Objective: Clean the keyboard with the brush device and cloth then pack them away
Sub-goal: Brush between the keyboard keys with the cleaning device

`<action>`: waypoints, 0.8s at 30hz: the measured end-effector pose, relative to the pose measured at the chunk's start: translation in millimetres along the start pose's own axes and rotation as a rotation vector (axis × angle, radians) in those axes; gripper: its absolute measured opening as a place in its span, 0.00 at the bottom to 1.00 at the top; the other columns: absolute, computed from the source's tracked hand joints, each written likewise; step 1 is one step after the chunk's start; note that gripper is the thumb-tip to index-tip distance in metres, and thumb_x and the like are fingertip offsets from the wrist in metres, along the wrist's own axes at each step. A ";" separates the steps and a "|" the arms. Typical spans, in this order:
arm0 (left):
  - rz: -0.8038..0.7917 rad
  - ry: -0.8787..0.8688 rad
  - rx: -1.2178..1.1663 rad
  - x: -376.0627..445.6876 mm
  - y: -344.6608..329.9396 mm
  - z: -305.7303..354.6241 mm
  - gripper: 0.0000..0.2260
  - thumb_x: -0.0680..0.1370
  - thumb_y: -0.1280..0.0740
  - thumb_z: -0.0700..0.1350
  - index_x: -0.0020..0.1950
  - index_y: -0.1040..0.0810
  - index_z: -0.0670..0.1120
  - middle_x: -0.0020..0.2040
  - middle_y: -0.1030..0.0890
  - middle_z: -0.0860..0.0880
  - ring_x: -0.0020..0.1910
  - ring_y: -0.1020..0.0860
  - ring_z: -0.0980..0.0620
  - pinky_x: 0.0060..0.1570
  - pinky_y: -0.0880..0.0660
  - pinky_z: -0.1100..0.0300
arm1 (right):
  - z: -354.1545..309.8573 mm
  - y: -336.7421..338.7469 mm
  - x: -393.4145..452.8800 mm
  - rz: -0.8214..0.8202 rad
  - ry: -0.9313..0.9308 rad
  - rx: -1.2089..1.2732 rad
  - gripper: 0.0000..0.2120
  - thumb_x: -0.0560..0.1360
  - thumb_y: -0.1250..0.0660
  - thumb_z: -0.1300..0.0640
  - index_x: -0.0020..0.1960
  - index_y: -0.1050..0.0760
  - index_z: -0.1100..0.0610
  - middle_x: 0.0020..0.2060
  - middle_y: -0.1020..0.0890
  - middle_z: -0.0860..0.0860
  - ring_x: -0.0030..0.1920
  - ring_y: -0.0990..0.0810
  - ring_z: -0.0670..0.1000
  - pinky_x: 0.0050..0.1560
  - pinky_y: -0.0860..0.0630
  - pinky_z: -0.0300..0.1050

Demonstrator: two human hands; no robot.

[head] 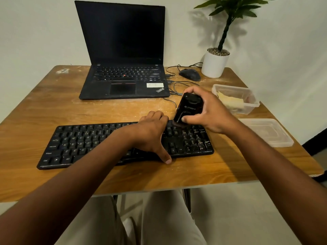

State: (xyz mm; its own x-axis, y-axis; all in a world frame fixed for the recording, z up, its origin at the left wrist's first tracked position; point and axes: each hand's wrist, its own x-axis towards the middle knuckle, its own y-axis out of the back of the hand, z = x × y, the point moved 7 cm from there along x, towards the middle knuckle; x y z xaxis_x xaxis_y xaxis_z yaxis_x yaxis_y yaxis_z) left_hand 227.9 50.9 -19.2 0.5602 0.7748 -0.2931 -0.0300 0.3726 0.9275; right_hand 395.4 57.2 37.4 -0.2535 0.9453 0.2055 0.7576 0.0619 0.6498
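Home office corner: laptop, wired mouse, potted plant on worn wooden surface against plain wall

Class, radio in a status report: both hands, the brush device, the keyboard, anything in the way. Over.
Left hand steadies the keyboard. Right hand grips the brush device, its lower end on the keys. Cloth sits in the container. Nothing blocking.
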 end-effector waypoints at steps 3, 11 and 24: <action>-0.006 -0.007 0.015 -0.6 -0.6 1.1 0.58 0.59 0.19 0.69 0.79 0.42 0.50 0.73 0.38 0.50 0.72 0.40 0.48 0.76 0.36 0.45 | 10.6 -1.3 -6.1 -0.064 -0.019 -0.077 0.28 0.68 0.20 0.65 0.61 0.27 0.48 0.52 0.20 0.44 0.51 0.18 0.40 0.43 0.21 0.34; 0.002 -0.009 0.016 -0.5 -1.2 0.7 0.59 0.59 0.19 0.70 0.80 0.43 0.49 0.74 0.39 0.50 0.73 0.40 0.47 0.76 0.37 0.45 | 9.2 31.1 -6.8 -0.024 -0.043 -0.159 0.29 0.67 0.19 0.63 0.60 0.28 0.47 0.51 0.19 0.43 0.52 0.19 0.43 0.47 0.21 0.37; 0.014 -0.010 0.007 -1.4 -0.4 1.5 0.57 0.60 0.18 0.68 0.79 0.41 0.49 0.73 0.38 0.50 0.72 0.39 0.48 0.76 0.36 0.47 | 12.7 36.4 -7.6 -0.083 -0.054 -0.206 0.28 0.67 0.19 0.63 0.60 0.27 0.45 0.52 0.19 0.44 0.54 0.18 0.47 0.51 0.18 0.48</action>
State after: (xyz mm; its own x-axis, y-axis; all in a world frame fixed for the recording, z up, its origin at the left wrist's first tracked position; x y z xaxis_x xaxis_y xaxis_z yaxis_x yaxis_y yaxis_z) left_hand 228.3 48.9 -18.8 0.5684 0.7743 -0.2781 -0.0319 0.3585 0.9330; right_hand 432.6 56.3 50.2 -0.2729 0.9558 0.1093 0.5949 0.0784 0.8000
